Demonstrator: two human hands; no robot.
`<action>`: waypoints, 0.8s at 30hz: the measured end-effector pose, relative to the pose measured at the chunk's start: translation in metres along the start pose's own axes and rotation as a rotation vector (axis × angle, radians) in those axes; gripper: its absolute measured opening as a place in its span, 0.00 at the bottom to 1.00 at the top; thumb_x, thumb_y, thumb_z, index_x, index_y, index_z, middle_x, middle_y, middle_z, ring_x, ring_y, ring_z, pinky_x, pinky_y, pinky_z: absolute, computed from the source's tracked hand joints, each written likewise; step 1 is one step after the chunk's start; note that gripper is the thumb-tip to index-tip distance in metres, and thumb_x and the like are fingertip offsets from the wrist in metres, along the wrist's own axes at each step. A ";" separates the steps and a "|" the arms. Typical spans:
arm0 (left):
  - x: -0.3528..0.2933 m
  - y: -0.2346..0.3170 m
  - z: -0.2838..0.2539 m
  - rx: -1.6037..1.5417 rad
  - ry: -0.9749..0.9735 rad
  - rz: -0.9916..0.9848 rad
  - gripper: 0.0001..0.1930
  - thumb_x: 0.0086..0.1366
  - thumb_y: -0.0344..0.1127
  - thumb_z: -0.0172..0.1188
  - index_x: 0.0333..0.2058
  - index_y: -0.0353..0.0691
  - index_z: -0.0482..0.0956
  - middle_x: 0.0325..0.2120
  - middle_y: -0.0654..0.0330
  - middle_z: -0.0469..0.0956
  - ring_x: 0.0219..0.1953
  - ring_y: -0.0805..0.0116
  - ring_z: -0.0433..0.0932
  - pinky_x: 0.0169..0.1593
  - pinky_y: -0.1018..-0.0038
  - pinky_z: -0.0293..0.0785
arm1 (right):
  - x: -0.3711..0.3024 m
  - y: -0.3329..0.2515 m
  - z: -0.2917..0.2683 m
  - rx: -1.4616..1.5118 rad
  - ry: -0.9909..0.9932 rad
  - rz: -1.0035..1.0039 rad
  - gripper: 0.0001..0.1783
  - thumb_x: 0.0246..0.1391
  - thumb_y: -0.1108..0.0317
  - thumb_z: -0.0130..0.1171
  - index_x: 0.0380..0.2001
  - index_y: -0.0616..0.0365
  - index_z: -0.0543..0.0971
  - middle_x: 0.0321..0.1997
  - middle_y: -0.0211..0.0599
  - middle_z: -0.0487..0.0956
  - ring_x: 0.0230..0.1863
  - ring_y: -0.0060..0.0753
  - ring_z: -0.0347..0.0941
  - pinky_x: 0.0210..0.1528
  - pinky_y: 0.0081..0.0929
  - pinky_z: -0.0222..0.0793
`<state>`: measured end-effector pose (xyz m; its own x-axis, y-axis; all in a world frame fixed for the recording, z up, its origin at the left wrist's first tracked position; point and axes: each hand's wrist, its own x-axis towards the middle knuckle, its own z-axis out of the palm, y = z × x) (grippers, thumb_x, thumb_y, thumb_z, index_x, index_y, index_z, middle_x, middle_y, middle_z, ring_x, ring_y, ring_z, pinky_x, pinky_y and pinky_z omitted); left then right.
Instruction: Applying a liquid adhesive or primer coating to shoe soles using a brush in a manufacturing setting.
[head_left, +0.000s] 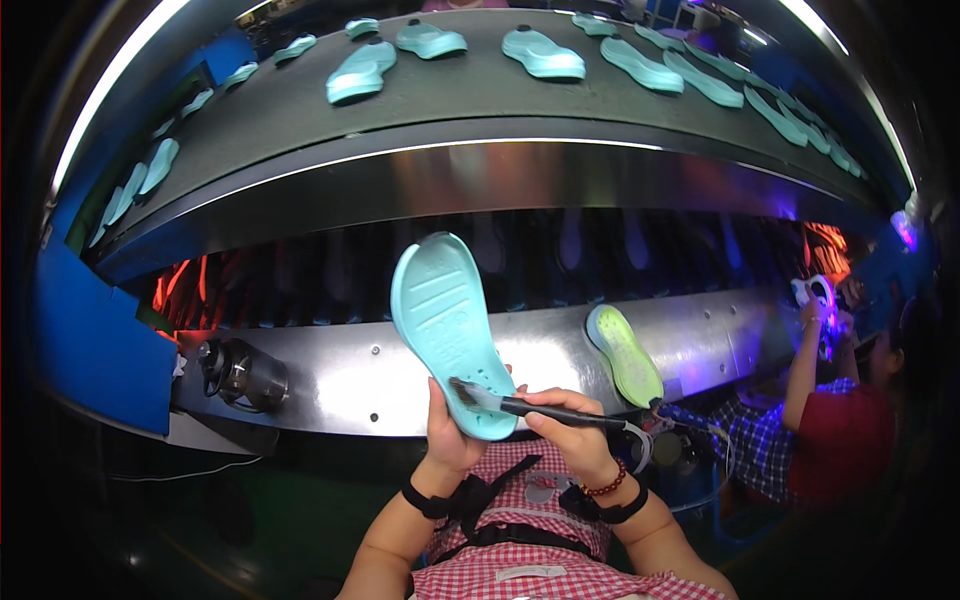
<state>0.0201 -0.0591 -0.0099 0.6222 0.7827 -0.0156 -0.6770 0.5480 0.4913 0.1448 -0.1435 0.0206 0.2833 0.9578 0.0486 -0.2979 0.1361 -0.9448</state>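
Observation:
A turquoise shoe sole point(440, 310) is tilted up in front of me, its hollow, ribbed inside towards me. My left hand point(448, 432) grips it by its lower end. Fingers of my right hand point(572, 428) are wrapped round a brush point(560, 412) with a black handle and a thin tube at its back end. The brush's bristles lie on the sole's inside, near the small holes at its lower part. To the right, a lime-green sole point(630, 360) rests on the steel ledge point(320, 365), apart from both hands.
Beyond the ledge, a raised dark conveyor belt point(270, 110) carries several turquoise soles point(542, 55). A dark bottle point(245, 375) stands at the ledge's left end. Glowing orange heaters show under the belt. On the right sits a co-worker point(835, 440), holding a shoe part point(822, 305).

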 end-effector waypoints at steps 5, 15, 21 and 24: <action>-0.004 0.006 -0.006 -0.084 0.037 0.010 0.36 0.59 0.66 0.34 0.56 0.43 0.58 0.49 0.54 0.66 0.49 0.54 0.68 0.48 0.51 0.67 | -0.003 -0.002 0.002 -0.101 -0.186 -0.014 0.13 0.45 0.81 0.56 0.37 0.66 0.76 0.38 0.41 0.77 0.38 0.23 0.72 0.41 0.17 0.67; -0.004 0.010 0.007 -0.146 0.060 0.045 0.32 0.61 0.62 0.34 0.55 0.44 0.60 0.46 0.51 0.68 0.44 0.51 0.71 0.44 0.56 0.71 | 0.000 -0.008 -0.001 -0.098 -0.108 -0.046 0.12 0.48 0.77 0.56 0.39 0.65 0.75 0.41 0.39 0.77 0.42 0.22 0.71 0.47 0.19 0.65; 0.004 0.010 0.008 -0.060 0.071 0.047 0.34 0.62 0.63 0.32 0.56 0.41 0.58 0.47 0.51 0.68 0.45 0.52 0.70 0.47 0.57 0.70 | 0.010 -0.017 -0.003 -0.119 -0.078 -0.058 0.12 0.46 0.80 0.55 0.37 0.65 0.77 0.38 0.40 0.78 0.39 0.25 0.73 0.43 0.18 0.67; 0.002 0.012 0.004 -0.114 -0.012 0.016 0.35 0.61 0.64 0.32 0.55 0.41 0.58 0.47 0.52 0.67 0.46 0.54 0.69 0.46 0.55 0.70 | 0.007 -0.016 -0.007 -0.253 -0.240 -0.089 0.13 0.43 0.80 0.59 0.36 0.62 0.78 0.34 0.39 0.78 0.35 0.23 0.73 0.39 0.18 0.67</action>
<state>0.0149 -0.0523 -0.0007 0.6151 0.7885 0.0024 -0.7269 0.5659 0.3891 0.1583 -0.1406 0.0342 0.0672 0.9813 0.1806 -0.0379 0.1834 -0.9823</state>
